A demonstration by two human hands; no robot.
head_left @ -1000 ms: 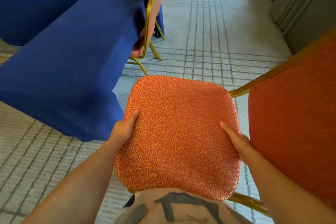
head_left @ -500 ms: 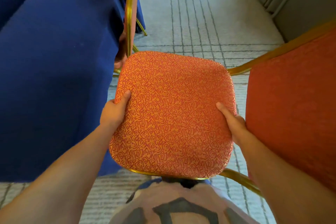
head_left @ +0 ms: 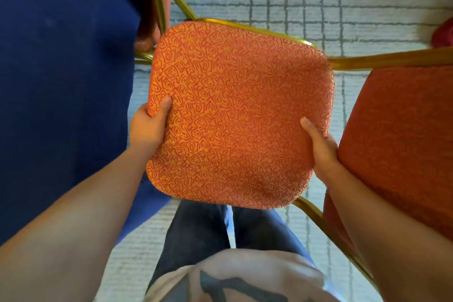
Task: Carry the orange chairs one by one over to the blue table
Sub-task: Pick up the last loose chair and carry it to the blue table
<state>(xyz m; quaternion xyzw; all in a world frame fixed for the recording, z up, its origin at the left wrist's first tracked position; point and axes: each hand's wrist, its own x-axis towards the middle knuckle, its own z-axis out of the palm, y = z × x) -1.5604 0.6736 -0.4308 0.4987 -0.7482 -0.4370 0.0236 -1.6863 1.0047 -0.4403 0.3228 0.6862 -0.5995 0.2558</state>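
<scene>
The orange chair (head_left: 240, 115) is held by its seat, whose side edges are gripped by the left hand (head_left: 149, 127) and right hand (head_left: 321, 152), set well apart, presumably for balance. The blue table (head_left: 63, 81) lies just left of the left hand, with another chair (head_left: 157, 7) beyond it.

Orange chair (head_left: 235, 115), swirl-patterned seat, just beside blue table (head_left: 61, 76).

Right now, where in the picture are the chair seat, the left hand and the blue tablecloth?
chair seat (head_left: 240, 110): head view, middle of the patterned cushion.
left hand (head_left: 147, 130): head view, back of the hand, gripping the seat's left edge.
blue tablecloth (head_left: 66, 68): head view, plain cloth left of the seat.
</scene>
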